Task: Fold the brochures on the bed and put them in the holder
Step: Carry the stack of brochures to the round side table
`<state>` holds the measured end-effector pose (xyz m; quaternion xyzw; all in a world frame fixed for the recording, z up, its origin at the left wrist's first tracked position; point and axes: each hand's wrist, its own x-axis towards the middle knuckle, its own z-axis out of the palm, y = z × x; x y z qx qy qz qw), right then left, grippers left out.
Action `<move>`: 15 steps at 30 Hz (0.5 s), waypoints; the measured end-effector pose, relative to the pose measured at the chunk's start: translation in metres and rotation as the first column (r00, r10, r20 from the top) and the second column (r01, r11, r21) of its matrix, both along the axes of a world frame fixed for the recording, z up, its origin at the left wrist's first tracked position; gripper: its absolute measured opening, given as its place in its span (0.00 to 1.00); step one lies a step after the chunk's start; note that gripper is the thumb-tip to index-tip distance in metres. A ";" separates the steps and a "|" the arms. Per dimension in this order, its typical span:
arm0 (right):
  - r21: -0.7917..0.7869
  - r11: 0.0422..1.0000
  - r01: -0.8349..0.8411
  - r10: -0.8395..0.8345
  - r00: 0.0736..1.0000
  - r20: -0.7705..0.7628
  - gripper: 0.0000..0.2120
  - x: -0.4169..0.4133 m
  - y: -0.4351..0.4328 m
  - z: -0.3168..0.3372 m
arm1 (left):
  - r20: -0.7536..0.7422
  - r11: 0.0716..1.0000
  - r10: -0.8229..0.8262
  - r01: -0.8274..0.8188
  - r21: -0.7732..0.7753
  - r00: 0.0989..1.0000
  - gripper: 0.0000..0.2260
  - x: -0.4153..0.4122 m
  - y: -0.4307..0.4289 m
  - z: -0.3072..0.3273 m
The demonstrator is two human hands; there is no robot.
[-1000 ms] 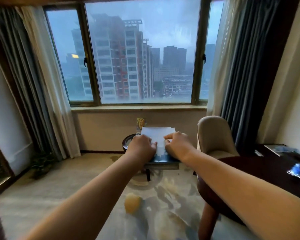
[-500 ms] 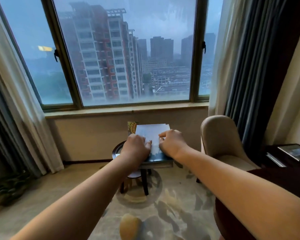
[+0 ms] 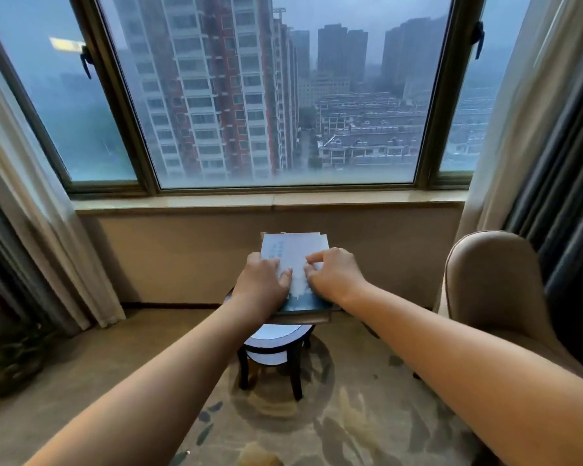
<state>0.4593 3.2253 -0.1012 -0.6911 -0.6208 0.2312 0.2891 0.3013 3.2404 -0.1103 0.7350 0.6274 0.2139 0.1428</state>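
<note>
The brochures (image 3: 292,252), a flat white paper stack with faint blue print too small to read, sit over the round dark desk (image 3: 272,335). The left hand (image 3: 261,285) and right hand (image 3: 335,277) each keep a curled grip on the stack's sides.

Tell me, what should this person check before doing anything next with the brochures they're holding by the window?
1. Both hands on the brochures: ok. The left hand and the right hand each grip the stack.
2. Edges squared up: not ok. The top right corners fan out slightly.
3. Bottom edge seated on something: cannot tell. The hands hide it, and only a dark slab shows beneath.
4. Side table underneath: ok. It stands right below the hands.
5. Folds finished: cannot tell. Only the front sheet shows.
</note>
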 end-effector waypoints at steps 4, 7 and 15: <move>-0.043 0.999 -0.004 0.002 1.000 -0.028 0.16 -0.002 0.088 -0.018 | 0.056 1.000 -0.029 0.030 -0.008 0.998 0.21 -0.014 0.093 -0.021; -0.051 0.999 0.011 -0.014 0.997 -0.075 0.17 -0.010 0.158 -0.024 | 0.083 0.998 -0.064 0.064 -0.004 0.995 0.20 -0.021 0.166 -0.027; -0.088 0.996 0.014 -0.023 0.994 -0.105 0.21 -0.016 0.321 -0.043 | 0.066 0.995 -0.088 0.090 -0.030 0.994 0.21 -0.026 0.329 -0.047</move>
